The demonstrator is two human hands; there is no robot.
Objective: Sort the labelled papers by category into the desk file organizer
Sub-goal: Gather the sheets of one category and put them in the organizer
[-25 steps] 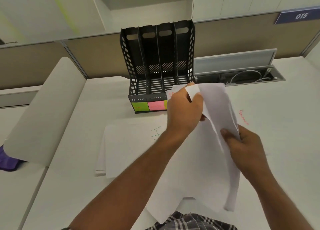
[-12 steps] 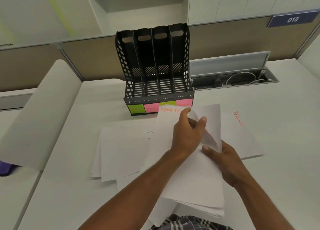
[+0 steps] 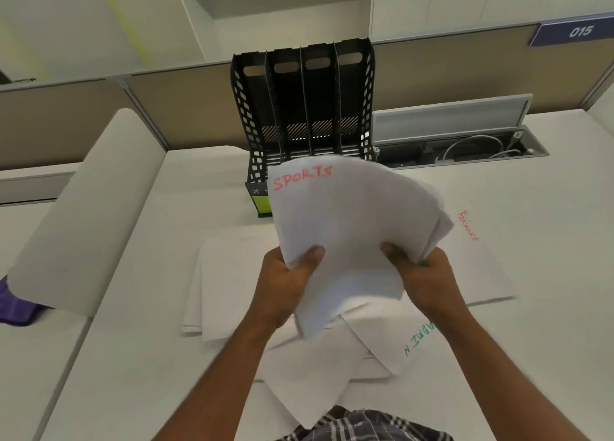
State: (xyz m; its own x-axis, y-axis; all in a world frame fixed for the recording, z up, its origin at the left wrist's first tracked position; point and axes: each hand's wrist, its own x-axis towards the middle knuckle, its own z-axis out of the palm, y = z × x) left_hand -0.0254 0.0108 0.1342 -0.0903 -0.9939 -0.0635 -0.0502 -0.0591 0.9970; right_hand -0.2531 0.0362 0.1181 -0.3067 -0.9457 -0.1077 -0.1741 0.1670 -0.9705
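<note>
A stack of white papers (image 3: 352,227), its top sheet marked SPORTS in red, is raised above the desk. My left hand (image 3: 285,287) grips its lower left edge, thumb on top. My right hand (image 3: 422,277) grips its lower right edge. Behind the stack stands a black desk file organizer (image 3: 302,108) with several upright slots and coloured labels on its front; the stack hides most of the labels. A sheet marked FINANCE (image 3: 478,261) lies on the desk at the right. A sheet marked ADMIN (image 3: 412,337) lies below my right hand. More white sheets (image 3: 226,284) lie at the left.
The white desk (image 3: 548,341) ends at a brown partition (image 3: 83,118) behind the organizer. An open cable tray (image 3: 465,148) with wires sits right of the organizer. A rounded white panel (image 3: 83,208) slopes at the left, with a purple thing (image 3: 13,307) beside it.
Both hands have shifted to the stack's lower edge and lifted it toward the organizer. The SPORTS sheet now faces me and covers the organizer's front labels.
</note>
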